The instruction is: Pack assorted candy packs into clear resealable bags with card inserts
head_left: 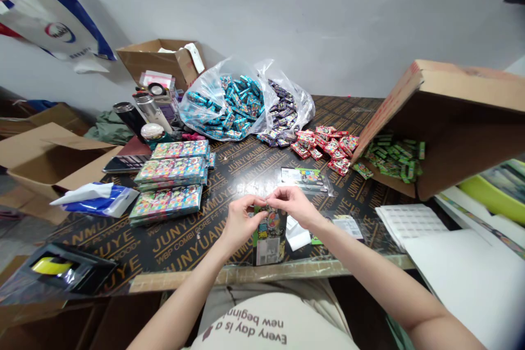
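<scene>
In the middle of the table's front edge, both hands pinch the top of a black and green printed packet point(269, 235) with a pale label on its lower part. My left hand point(243, 223) grips its upper left, thumb and forefinger closed together. From the upper right, my right hand point(296, 205) holds the same top edge between thumb and fingers. The fingers hide part of that edge. Just beyond lies a similar packet point(305, 176) in clear plastic. Beside the right wrist are a folded white paper point(297, 234) and another labelled packet point(348, 226).
Left are stacked wrapped colourful packs point(166, 202), a tape dispenser point(61, 268) and metal bottles point(150, 109). Behind sit plastic bags of blue point(241, 106) and purple point(283, 109) small packs, plus loose red ones point(328, 142). A tilted carton point(459, 120) holds green packs. White sheets point(463, 273) lie right.
</scene>
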{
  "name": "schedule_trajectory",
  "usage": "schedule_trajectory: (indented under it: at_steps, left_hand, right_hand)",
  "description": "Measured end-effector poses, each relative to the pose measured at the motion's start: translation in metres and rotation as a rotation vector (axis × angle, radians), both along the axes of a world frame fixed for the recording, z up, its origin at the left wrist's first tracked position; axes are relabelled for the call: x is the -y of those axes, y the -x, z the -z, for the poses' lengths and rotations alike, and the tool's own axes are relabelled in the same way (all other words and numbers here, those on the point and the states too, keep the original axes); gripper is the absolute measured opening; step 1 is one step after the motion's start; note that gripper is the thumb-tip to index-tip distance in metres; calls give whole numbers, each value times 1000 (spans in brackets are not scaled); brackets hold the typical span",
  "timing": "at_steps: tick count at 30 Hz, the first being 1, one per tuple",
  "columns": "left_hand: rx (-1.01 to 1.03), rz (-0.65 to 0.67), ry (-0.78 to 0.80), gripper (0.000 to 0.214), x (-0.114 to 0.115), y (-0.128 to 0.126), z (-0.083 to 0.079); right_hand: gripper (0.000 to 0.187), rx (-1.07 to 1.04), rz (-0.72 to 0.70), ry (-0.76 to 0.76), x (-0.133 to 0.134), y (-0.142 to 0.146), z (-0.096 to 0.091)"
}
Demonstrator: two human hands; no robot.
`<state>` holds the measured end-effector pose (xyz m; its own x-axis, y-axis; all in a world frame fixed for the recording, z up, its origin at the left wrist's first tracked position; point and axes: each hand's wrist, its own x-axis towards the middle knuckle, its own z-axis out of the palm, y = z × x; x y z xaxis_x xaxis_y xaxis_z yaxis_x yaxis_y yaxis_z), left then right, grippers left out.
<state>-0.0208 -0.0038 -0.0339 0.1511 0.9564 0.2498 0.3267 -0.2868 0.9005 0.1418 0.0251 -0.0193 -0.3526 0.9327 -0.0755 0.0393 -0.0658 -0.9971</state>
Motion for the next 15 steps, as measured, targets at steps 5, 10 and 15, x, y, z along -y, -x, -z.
schedule_trajectory:
  at_steps: [5, 10, 15]
  left_hand:
    - [-63, -125, -47, 18, 1, -12, -2]
    - [-52, -170, -7, 12, 4, -19, 3]
    - [288, -120, 214, 35, 16, -18, 23]
  right_hand:
    - [15, -37, 164, -80, 9, 3, 12]
    - [45, -284, 237, 247, 12, 7, 14]
    - [53, -350, 339, 458, 9, 9, 18]
